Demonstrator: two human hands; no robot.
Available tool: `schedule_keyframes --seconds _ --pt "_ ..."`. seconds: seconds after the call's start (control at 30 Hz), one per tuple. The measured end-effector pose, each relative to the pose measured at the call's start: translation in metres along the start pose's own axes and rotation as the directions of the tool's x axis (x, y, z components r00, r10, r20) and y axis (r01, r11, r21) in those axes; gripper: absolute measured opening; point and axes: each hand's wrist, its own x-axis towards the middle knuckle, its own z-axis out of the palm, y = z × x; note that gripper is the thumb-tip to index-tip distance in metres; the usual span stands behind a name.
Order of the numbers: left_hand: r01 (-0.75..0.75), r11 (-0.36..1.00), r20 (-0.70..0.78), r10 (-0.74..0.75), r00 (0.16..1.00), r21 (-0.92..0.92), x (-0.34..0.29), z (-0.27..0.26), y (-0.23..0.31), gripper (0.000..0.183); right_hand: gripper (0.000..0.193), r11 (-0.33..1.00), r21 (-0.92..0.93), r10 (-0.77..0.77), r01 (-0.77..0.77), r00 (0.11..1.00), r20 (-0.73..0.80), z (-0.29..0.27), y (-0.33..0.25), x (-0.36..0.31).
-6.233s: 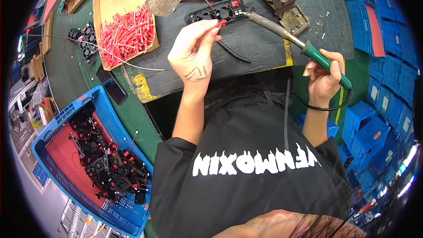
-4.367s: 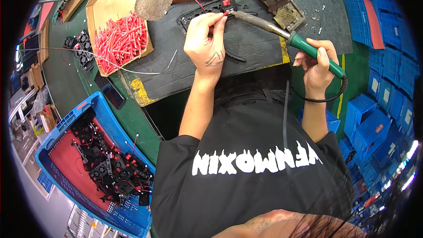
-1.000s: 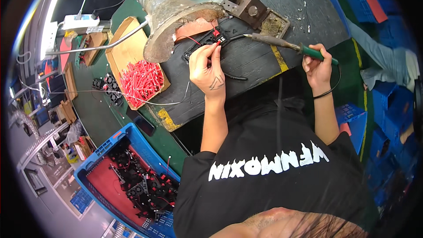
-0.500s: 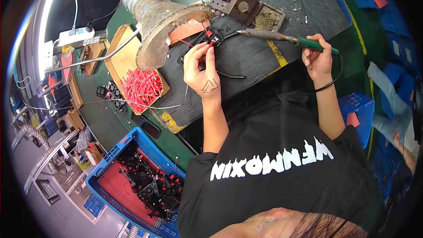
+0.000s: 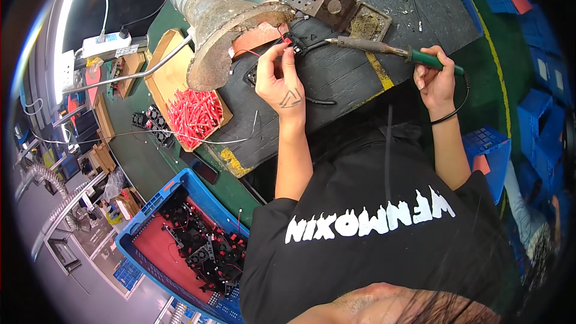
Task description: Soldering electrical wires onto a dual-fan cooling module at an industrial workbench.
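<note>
My left hand (image 5: 281, 78) pinches a thin red wire against a small black fan part (image 5: 300, 44) on the dark work mat (image 5: 348, 78). My right hand (image 5: 435, 78) grips the green handle of a soldering iron (image 5: 384, 50), whose metal tip reaches left to the black part beside my left fingers. A black cord runs from the handle around my right wrist. A wide grey fume duct (image 5: 222, 21) opens just left of the joint.
A cardboard tray of red sleeves (image 5: 192, 114) lies left of the mat. A blue crate of black fans with red wires (image 5: 198, 246) stands at lower left. A metal iron stand with sponge (image 5: 342, 9) sits behind. Blue bins (image 5: 540, 108) stack on the right.
The view has shifted, so the bench sits higher and further right in the picture. Both hands stay at the black part, and the iron tip stays close to the red wire.
</note>
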Motion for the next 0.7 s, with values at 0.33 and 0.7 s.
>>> schedule_keyframes --seconds 0.33,0.7 --pt "-0.366 0.879 0.253 0.295 0.921 0.305 0.018 -0.015 0.000 0.010 0.037 1.000 -0.010 0.008 -0.008 0.999 0.052 -0.007 0.001 0.003" --pt "-0.050 0.977 -0.067 0.065 0.996 0.208 0.011 -0.010 -0.002 0.014 0.035 1.000 -0.006 0.009 -0.009 1.000 -0.001 0.001 -0.001 -0.001"
